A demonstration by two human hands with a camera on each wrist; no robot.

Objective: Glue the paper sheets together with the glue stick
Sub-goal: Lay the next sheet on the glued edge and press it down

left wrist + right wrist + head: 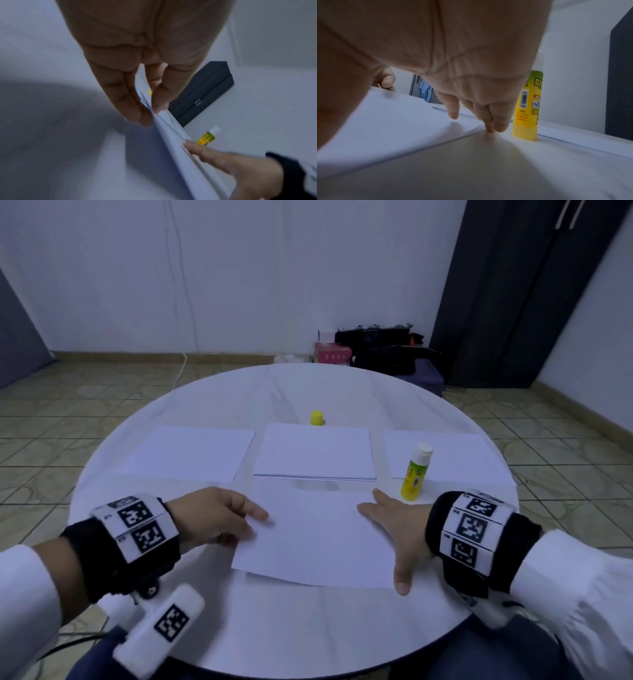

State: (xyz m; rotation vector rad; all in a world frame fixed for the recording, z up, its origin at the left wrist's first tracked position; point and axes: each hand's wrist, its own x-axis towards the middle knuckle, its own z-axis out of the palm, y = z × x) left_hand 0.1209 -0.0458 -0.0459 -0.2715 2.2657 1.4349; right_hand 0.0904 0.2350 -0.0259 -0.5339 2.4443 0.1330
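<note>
Here, the near sheet (315,535) lies in front of the person on the round white table (239,628): plain white, thin, matte, its left edge lifted. Left hand (219,518) pinches that edge between thumb and fingers. Right hand (397,525) lies flat, fingers straight, along its right edge. Glue stick (415,472), a yellow-green cylinder, uncapped, stands upright just beyond the right hand. Yellow cap (317,418) sits farther off, behind the middle stack (315,453).

Round white table (281,645) on a floor of beige patterned tiles (85,405). Beyond the table's far edge, against the white wall (239,268): pink box (331,353), heap of black bags (383,345). Dark wardrobe (520,296) in the far right corner.
</note>
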